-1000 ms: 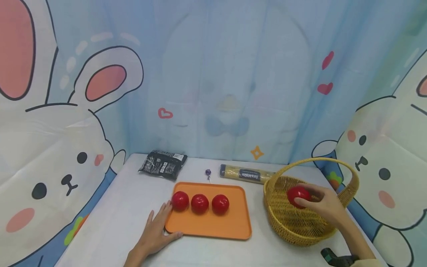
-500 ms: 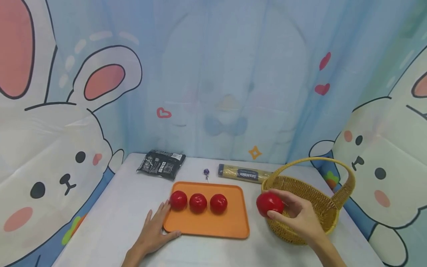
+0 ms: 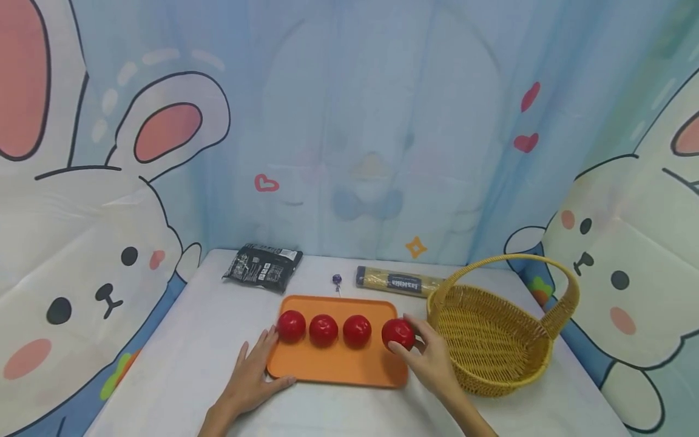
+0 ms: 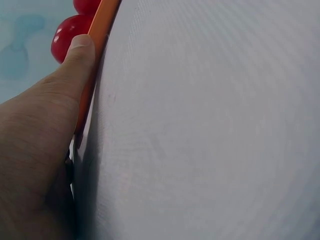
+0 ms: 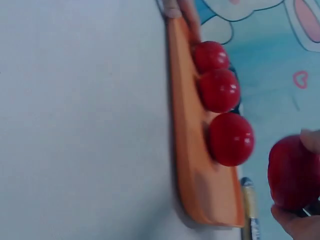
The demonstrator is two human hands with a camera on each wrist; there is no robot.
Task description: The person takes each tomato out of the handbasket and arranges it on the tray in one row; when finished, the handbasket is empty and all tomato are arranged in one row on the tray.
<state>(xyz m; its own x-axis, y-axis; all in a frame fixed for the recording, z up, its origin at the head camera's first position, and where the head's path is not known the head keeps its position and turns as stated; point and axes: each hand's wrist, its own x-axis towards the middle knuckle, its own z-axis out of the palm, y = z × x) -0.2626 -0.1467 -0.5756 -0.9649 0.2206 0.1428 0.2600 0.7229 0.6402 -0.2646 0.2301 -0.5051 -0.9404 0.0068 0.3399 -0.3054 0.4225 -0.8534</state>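
Note:
My right hand point(image 3: 433, 359) pinches a red apple point(image 3: 398, 335) between thumb and fingers. It holds the apple over the right end of the orange tray point(image 3: 338, 371); in the right wrist view this apple point(image 5: 292, 172) appears raised above the tray. Three more shiny red apples stand in a row on the tray: a left one point(image 3: 292, 326), a middle one point(image 3: 323, 331) and a right one point(image 3: 357, 331). My left hand point(image 3: 250, 373) rests at the tray's left end with fingers extended, and its thumb touches the near rim, as the left wrist view shows.
A yellow wicker basket point(image 3: 491, 388) with a tall handle stands right of the tray. Behind the tray lie a black packet point(image 3: 263, 267), a small lollipop point(image 3: 337, 280) and a yellow pack of pasta point(image 3: 401, 282). A printed curtain point(image 3: 349, 121) closes off the table's back.
The right hand has carried its apple leftward, out of the basket and across to the tray's right end. The left hand and the three apples on the tray have stayed put.

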